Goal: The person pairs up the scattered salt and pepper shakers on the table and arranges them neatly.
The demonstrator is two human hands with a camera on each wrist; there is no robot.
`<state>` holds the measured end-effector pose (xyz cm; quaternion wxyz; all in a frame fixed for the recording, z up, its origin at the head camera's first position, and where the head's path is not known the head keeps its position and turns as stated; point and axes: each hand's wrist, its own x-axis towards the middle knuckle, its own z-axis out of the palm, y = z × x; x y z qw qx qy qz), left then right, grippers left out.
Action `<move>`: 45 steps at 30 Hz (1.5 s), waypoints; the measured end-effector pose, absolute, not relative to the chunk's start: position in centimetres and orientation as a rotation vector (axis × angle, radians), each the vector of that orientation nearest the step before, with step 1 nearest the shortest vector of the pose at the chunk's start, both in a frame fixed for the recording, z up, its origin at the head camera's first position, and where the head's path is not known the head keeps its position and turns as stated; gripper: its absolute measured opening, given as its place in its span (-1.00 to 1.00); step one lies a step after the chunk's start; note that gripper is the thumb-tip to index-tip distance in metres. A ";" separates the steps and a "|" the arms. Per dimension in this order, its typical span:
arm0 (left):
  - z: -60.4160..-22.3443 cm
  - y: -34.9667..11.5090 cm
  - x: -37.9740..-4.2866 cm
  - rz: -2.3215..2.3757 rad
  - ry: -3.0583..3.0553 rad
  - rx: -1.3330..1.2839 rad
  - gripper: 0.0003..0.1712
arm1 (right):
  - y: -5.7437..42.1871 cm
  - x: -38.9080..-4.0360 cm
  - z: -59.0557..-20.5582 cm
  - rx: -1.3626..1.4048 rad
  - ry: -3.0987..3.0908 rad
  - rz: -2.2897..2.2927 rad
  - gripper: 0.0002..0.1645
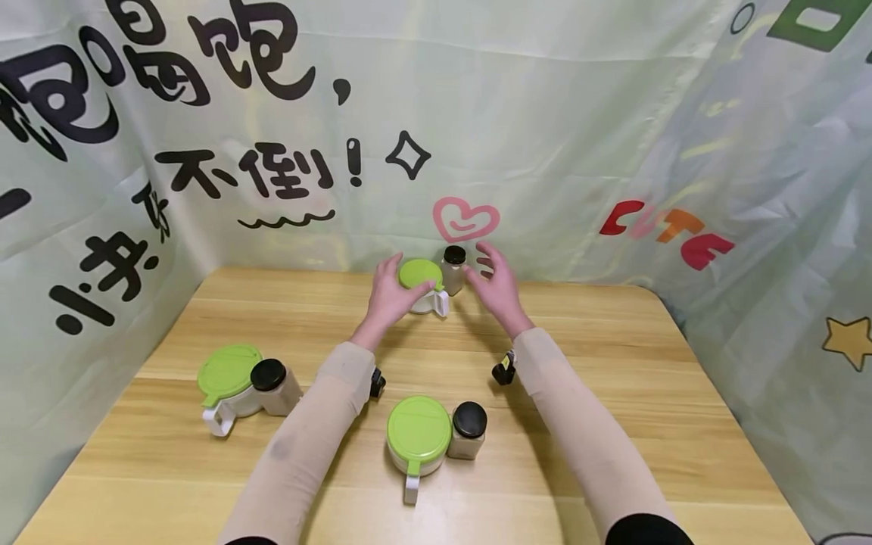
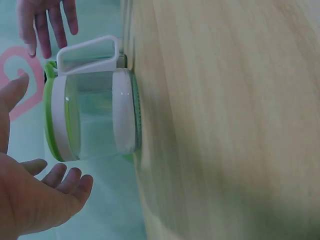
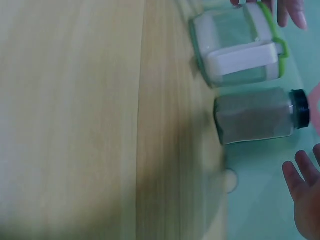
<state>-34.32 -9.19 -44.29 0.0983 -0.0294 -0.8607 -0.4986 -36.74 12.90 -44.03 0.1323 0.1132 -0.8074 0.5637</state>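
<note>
Flanking green-lidded clear handled jar (image 1: 420,272) and black-capped square bottle (image 1: 453,278) at its right, left hand (image 1: 391,295) and right hand (image 1: 500,289) are spread, presumably for clearance.

Pale green cloth (image 1: 559,136) hangs in soft folds along the far, left and right sides. Black lettering (image 1: 187,157) fills its left part, above a wavy line (image 1: 286,222). A pink heart (image 1: 466,219) marks the far middle; multicoloured "CUTE" letters (image 1: 664,225) and a yellow star (image 1: 848,342) lie right. The light-wood surface (image 1: 627,363) has a rounded far right corner, and light glares softly off its near middle.
</note>
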 end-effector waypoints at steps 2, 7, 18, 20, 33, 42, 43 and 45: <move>-44.5 -9.2 -34.4 -1.481 -2.556 -0.081 0.16 | 12.8 -37.1 -44.3 0.336 -2.359 1.632 -0.22; -44.9 -9.5 -34.7 -1.535 -2.567 -0.072 0.17 | 12.1 -37.9 -44.7 0.329 -2.393 1.622 -0.22; -45.6 -9.2 -35.0 -1.569 -2.571 -0.100 0.17 | 11.0 -38.6 -45.3 0.293 -2.417 1.603 -0.27; -45.6 -9.1 -34.9 -1.566 -2.565 -0.102 0.15 | 11.0 -38.6 -45.2 0.284 -2.403 1.611 -0.28; -45.6 -9.2 -34.8 -1.585 -2.560 -0.127 0.11 | 11.8 -38.2 -45.6 0.349 -2.444 1.598 -0.27; -45.0 -9.4 -34.7 -1.572 -2.645 -0.171 0.10 | 13.9 -36.9 -46.0 0.410 -2.500 1.566 -0.26; -45.0 -9.4 -34.6 -1.569 -2.653 -0.183 0.10 | 14.2 -36.8 -46.0 0.418 -2.501 1.567 -0.27; -44.9 -9.4 -34.5 -1.568 -2.671 -0.206 0.10 | 14.6 -36.5 -46.2 0.430 -2.501 1.582 -0.28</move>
